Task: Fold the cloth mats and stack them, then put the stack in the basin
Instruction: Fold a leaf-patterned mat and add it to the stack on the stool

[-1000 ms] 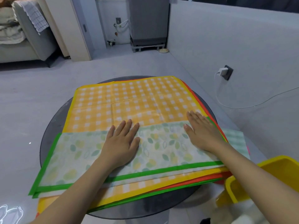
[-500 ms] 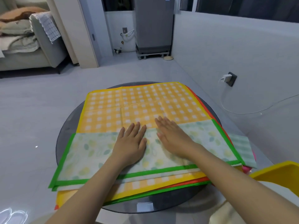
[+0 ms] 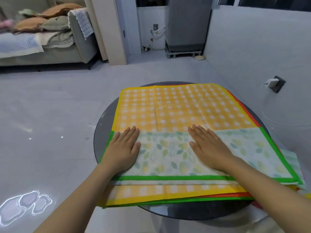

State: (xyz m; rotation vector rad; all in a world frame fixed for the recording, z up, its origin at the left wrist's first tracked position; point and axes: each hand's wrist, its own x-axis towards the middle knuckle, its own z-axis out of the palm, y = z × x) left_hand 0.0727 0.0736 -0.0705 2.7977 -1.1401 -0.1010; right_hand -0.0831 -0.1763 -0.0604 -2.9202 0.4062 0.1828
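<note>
A folded leaf-print mat with a green border (image 3: 168, 153) lies across the near half of a pile of spread mats. The yellow checked mat (image 3: 176, 108) is the top spread one; orange and green edges of others show beneath. My left hand (image 3: 123, 148) presses flat on the leaf mat's left end, fingers together. My right hand (image 3: 207, 145) lies flat near its middle. Neither hand holds anything. Only a yellow sliver of the basin (image 3: 307, 195) shows at the right edge.
The mats cover a round dark glass table (image 3: 101, 132) that stands on a pale glossy floor. A wall with a plugged-in charger (image 3: 273, 83) is close on the right. A sofa with bedding (image 3: 42, 39) stands at the far left.
My left hand slid from the leaf mat's middle to its left end. My right hand moved from the right end toward the middle. The view turned left, so the basin nearly left the frame.
</note>
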